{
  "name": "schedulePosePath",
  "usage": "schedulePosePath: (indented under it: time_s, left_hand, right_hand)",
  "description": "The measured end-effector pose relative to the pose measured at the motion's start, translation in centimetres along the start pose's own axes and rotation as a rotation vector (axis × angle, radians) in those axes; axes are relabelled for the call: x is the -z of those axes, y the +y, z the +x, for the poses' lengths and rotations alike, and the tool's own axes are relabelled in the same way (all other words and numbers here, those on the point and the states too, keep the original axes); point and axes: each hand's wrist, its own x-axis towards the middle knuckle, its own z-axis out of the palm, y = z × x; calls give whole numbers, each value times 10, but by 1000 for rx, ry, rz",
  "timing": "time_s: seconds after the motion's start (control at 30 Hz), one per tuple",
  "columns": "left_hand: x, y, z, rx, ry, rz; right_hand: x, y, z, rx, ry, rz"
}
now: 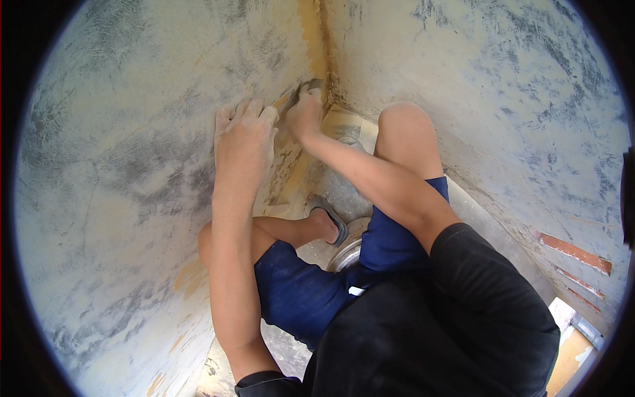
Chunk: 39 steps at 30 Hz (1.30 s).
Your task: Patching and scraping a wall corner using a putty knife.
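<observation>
Pressing flat, fingers spread, left hand (243, 135) on scuffed wall (119, 172); right hand (305, 114) at 2 o'clock, fingers closed gripping sanding pad (309, 85) near corner.

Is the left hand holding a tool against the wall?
No, the left hand lies flat and empty on the wall, while the right hand grips a small dark sanding pad.

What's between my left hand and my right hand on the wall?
In the head view, only a narrow strip of bare, dusty wall separates the flat left hand from the right hand, which grips a dark sanding pad.
</observation>
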Motion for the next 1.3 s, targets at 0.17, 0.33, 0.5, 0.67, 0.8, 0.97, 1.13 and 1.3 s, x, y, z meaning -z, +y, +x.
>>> schedulePosePath:
  time_s: [0.17,0.33,0.5,0.67,0.8,0.97,1.13,1.3]
  left_hand:
    - [7,-9,-16,39,-28,11]
    - [-3,0,-1,-10,0,-17]
    - [2,-6,-9,5,-18,-36]
    - [0,-1,-3,8,-6,-21]
    - [3,-1,-4,8,-9,-31]
    - [0,3,0,4,-3,-16]
    - [4,-1,-6,26,-38,-20]
    - [6,1,-2,27,-8,-42]
  right_hand:
    - [-21,-4,-23,119,4,-88]
    - [-14,44,48,-193,242,32]
    - [-28,-1,-14,47,224,-42]
    - [-2,7,7,-58,-54,9]
    - [-24,5,-25,52,11,-44]
    - [-19,11,6,-42,173,117]
    - [-16,8,-7,-10,36,51]
    - [-25,10,-15,45,72,-23]
